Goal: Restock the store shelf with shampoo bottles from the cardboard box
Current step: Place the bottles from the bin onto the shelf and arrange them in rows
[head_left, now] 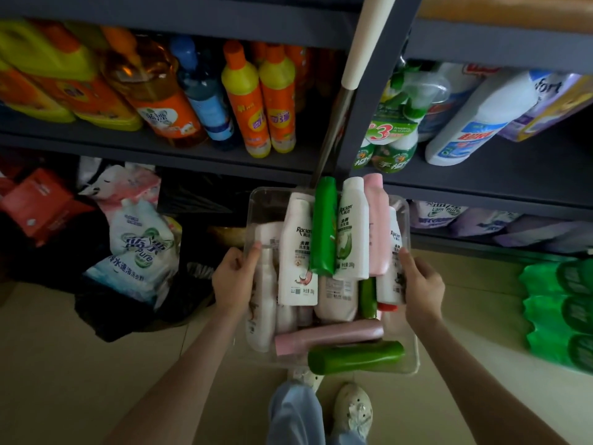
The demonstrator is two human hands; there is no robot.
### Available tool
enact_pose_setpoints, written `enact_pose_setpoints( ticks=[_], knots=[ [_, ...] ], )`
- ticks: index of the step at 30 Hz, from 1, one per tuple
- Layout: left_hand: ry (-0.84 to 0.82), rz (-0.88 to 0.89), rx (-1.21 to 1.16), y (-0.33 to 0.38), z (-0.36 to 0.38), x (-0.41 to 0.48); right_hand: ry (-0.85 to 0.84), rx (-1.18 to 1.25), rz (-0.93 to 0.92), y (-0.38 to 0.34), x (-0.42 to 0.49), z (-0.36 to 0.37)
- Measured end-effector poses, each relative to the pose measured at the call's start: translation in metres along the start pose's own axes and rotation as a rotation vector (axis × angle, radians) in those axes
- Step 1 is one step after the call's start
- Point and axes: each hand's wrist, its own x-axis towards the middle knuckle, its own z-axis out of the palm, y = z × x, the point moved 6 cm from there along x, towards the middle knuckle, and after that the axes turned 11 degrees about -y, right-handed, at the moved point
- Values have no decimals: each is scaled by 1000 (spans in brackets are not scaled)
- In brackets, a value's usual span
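Far left of the clear bin [263, 200], a red box [41, 200] and white refill pouches [141, 242] are heaped on the floor under the dark shelf [160, 146]. Up and left of the bin, orange dish-soap bottles [260, 97] stand in a row on that shelf. Now the left hand [236, 277]: it grips the bin's left wall, thumb hooked over the rim and fingers curled round the outside. Inside the bin lie the shampoo bottles. A white bottle [298, 252] lies lengthwise by the left wall, with a green bottle [324, 226] touching it on the right. Next come a white bottle with a green label [351, 232] and a pink bottle [377, 220], whose far end pokes past the bin's far rim. At the bin's near end a pink crosswise bottle [330, 337] and a green crosswise bottle [356, 356] lie side by side on top of the rest. A pale pole [362, 43] rises from behind the bin's far edge. The right hand [422, 284] clamps the bin's right wall the same way, thumb over the rim and fingers wrapped round the outside. The bin is carried between both hands above the tiled floor. Up and right of the bin, a large white bottle [475, 120] leans on the shelf. Far right of the bin, green packs [561, 313] are stacked on the floor.
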Motion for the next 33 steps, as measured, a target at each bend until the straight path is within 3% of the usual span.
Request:
enact_pose_setpoints(
  ticks=[5,10,11,13,15,17,19,23,33],
  knots=[
    [-62,-10,108,0,-4,-2,-44,-142,62,-1,-2,-2],
    [-187,-92,365,13,-8,-3,-152,-404,117,-27,-13,2],
    [-200,-107,420,18,-8,-2,-157,-527,80,-38,-15,5],
    [-142,-48,466,44,-7,0,-44,-669,-166,-74,-20,14],
    [-41,182,485,88,7,-3,1,-691,-424,-114,-27,36],
    [-41,369,539,124,36,-7,-68,-734,-468,-131,-25,64],
    [-132,356,639,137,69,-10,-105,-799,-399,-132,-21,85],
    [-265,100,767,122,95,-5,-102,-872,-246,-119,-21,92],
    [-348,-46,790,125,99,-13,-205,-891,-10,-112,-25,89]
  ],
)
